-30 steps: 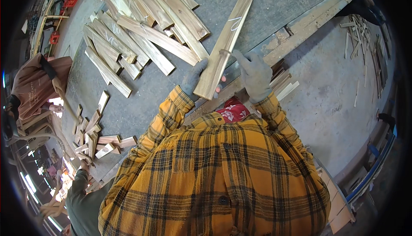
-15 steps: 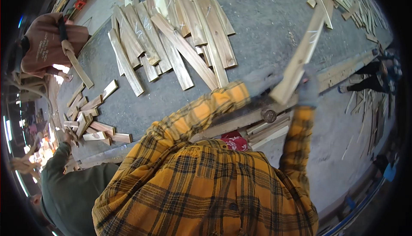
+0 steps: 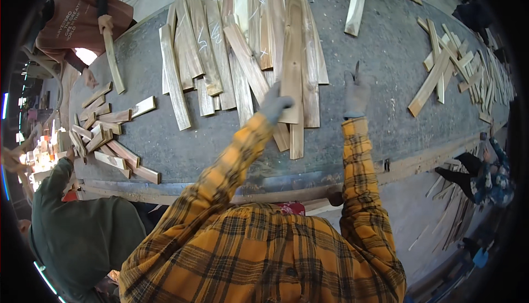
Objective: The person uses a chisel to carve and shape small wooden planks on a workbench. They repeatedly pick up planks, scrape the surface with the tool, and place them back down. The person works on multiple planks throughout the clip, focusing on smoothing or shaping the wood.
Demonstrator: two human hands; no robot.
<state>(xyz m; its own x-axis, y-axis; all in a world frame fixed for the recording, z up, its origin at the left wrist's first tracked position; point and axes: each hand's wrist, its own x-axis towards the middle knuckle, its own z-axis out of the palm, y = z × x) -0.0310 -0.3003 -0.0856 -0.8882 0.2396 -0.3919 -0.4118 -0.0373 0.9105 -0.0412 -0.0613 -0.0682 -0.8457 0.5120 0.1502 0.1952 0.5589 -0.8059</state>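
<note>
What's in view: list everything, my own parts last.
Worktable: one, dark grey, centre
Held board: one, brown, pile's right side
Piled boards: many, pale and brown, upper middle
Lone board: one, pale, far edge
Short wood pieces: many, pale and brown, table left
Loose strips: many, pale and brown, table right
Floor strips: several, pale, brown, right
Co-workers: at least three; brown, green, patterned clothes; both sides
Slim tool: one, dark, centre right
Plaid sleeves: two, yellow-black, lower middle
Left fingers: one set, grey-gloved, on held board
Right fingers: one set, grey-gloved, around slim tool
</note>
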